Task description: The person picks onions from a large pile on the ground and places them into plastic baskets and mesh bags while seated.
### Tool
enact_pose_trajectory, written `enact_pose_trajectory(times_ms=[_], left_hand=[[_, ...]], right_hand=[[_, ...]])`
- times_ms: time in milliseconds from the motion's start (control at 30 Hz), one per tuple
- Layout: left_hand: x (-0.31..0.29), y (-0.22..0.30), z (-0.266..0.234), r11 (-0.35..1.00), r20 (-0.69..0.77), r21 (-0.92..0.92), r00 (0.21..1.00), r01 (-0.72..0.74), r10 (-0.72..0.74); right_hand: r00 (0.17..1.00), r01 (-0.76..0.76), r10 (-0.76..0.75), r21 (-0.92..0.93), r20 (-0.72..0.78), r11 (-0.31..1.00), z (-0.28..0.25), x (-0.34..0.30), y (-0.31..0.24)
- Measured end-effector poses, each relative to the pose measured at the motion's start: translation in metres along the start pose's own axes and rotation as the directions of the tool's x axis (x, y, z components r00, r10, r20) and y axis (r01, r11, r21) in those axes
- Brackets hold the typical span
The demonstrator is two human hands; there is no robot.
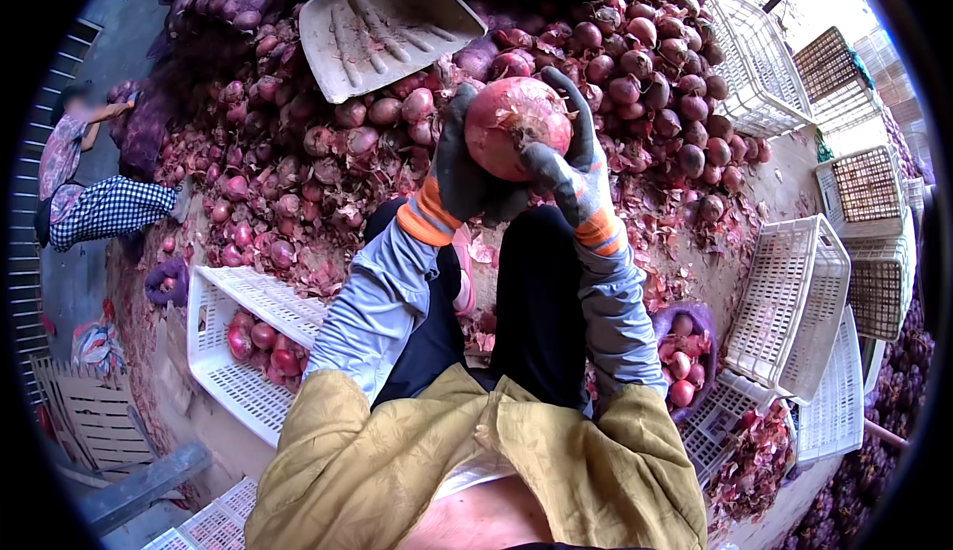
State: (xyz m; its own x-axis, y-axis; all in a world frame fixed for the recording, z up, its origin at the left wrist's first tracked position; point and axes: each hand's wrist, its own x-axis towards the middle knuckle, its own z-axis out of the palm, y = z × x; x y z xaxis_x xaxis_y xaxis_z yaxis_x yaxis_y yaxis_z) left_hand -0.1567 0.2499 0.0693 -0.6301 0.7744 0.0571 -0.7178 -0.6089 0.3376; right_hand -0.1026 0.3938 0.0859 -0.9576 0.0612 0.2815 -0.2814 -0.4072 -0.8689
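Note:
A large red onion (518,129) is held up in front of me between both hands, its root or neck end turned toward me. My left hand (459,168), in a dark-coated glove with an orange cuff, cups it from the left and below. On its right side my right hand (571,158), gloved alike, presses the thumb near that end while the fingers curl round the far side. Behind and below lies a big heap of red onions (645,73) with loose papery skins. A pale plastic scoop (392,29) rests on the heap, just beyond my left hand.
At my left stands a white crate (243,391) with onions inside. A purple mesh bag of onions (685,361) sits by my right elbow, near a crate of skins (745,451). More white crates (784,302) stack along the right. A person (89,168) bends over a filled sack at far left.

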Motion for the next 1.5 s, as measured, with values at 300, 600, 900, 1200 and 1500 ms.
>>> enact_pose_trajectory(times_ms=[300, 600, 900, 1200, 1500], left_hand=[[-0.006, -0.013, -0.018, 0.866, -0.305, 0.497, 0.923, -0.055, 0.234], [-0.015, 0.010, 0.002, 0.893, -0.305, 0.450, 0.945, 0.032, 0.119], [-0.018, 0.012, -0.001, 0.664, -0.417, 0.739, 0.850, 0.112, 0.321], [0.003, -0.006, -0.005, 0.356, -0.227, 0.920, 0.963, 0.162, 0.148], [0.006, -0.016, 0.014, 0.474, -0.238, 0.864, 0.967, 0.169, 0.089]], right_hand=[[0.951, 0.137, -0.237, -0.411, -0.201, 0.901, 0.003, 0.016, 0.004], [0.943, -0.108, 0.017, -0.258, -0.333, 0.960, -0.035, 0.015, 0.072], [0.978, -0.073, 0.030, -0.203, -0.207, 0.977, -0.008, 0.005, 0.044], [0.828, 0.429, -0.560, -0.652, 0.008, 0.625, -0.081, -0.036, 0.069], [0.563, -0.025, 0.359, 0.419, -0.744, 0.908, -0.165, -0.253, 0.017]])
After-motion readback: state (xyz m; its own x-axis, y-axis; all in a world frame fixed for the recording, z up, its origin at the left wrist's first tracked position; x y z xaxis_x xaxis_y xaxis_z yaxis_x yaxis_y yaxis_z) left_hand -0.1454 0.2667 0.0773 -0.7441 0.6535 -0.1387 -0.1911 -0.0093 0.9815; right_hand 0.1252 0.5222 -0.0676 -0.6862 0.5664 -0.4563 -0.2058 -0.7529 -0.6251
